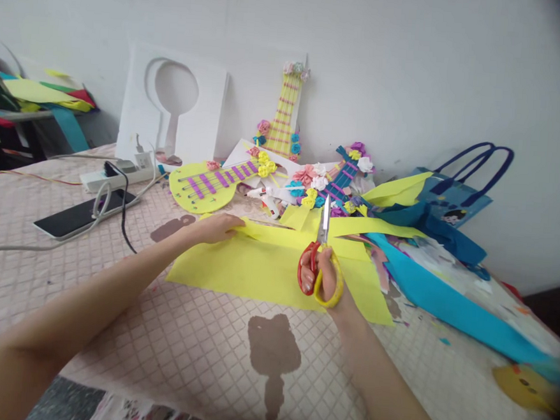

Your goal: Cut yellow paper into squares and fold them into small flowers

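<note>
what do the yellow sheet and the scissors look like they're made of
The flat yellow sheet looks like matte craft foam or thick paper, no shine; which one I cannot tell. The red and yellow scissors have glossy, plastic-looking handles and bright bare metal blades.

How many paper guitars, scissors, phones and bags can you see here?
Paper guitars: 3
Scissors: 1
Phone: 1
Blue bag: 1
Total: 6

Plain white wall [415, 66] behind a quilted pink tablecloth [193, 351].
</note>
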`<move>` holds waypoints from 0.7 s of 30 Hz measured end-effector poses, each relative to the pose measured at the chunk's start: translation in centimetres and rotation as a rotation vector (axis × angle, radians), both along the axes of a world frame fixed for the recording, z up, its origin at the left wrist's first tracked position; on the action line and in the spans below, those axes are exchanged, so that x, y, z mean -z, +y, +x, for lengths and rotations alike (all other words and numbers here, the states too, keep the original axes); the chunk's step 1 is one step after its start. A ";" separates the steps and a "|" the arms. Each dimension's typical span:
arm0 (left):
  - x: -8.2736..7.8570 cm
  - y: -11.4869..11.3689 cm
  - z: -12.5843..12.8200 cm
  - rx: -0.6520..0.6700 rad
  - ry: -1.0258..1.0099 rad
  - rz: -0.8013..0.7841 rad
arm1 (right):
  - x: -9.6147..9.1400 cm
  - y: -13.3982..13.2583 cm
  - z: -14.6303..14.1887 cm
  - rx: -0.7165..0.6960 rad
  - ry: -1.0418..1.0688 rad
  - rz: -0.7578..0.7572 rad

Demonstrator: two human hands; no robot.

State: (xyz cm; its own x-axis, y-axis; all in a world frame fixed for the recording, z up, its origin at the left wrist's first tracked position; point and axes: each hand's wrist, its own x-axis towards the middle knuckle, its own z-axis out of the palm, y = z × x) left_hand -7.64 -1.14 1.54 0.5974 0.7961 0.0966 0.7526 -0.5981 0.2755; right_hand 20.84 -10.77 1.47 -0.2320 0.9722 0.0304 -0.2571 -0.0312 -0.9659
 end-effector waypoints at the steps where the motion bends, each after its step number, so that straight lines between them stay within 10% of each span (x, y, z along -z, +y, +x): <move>1: 0.0 0.0 -0.1 -0.024 -0.053 -0.015 | 0.0 0.2 0.5 0.036 -0.065 0.035; 11: -0.6 -0.4 -0.7 -0.185 -0.334 -0.038 | -1.5 4.5 4.7 0.386 -1.204 0.509; 21: 0.7 0.4 -2.2 -0.362 -0.649 -0.114 | -1.1 9.8 5.7 0.286 -1.445 0.533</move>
